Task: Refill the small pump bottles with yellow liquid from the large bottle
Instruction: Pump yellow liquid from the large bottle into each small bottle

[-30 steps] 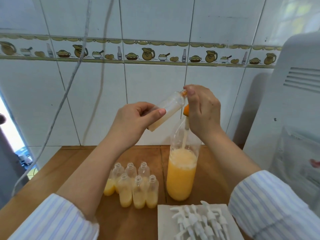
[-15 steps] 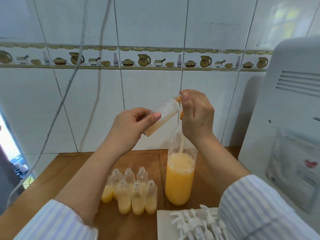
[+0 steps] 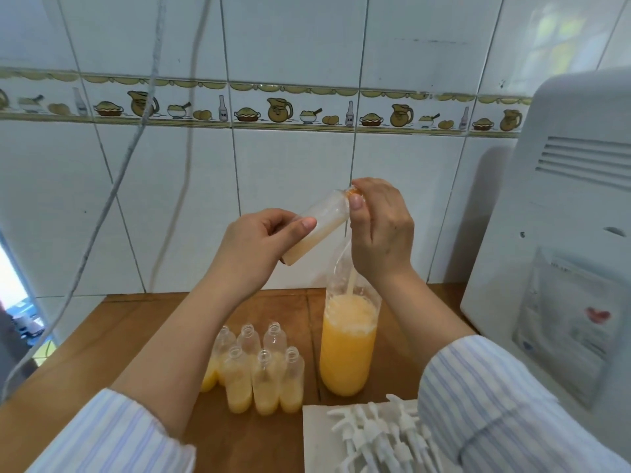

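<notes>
My left hand (image 3: 252,247) grips a small clear bottle (image 3: 321,221) by its base, tilted with the mouth up and to the right. A little yellow liquid lies in its low end. My right hand (image 3: 382,233) pinches the orange-tipped mouth of that bottle. From under this hand a pale thin stream drops into the large bottle (image 3: 348,349), which stands on the wooden table (image 3: 146,329) about half full of foamy yellow liquid. Several open small bottles (image 3: 263,380) partly filled with yellow liquid stand in a cluster to its left.
White pump heads (image 3: 375,435) lie in a heap on a white sheet (image 3: 314,438) at the near edge. A tall white appliance (image 3: 563,233) stands at the right. A white cable (image 3: 112,186) hangs down the tiled wall at the left.
Both hands keep the same hold on the tilted small bottle. The view has shifted, so the hands and the table sit slightly lower in the picture.
</notes>
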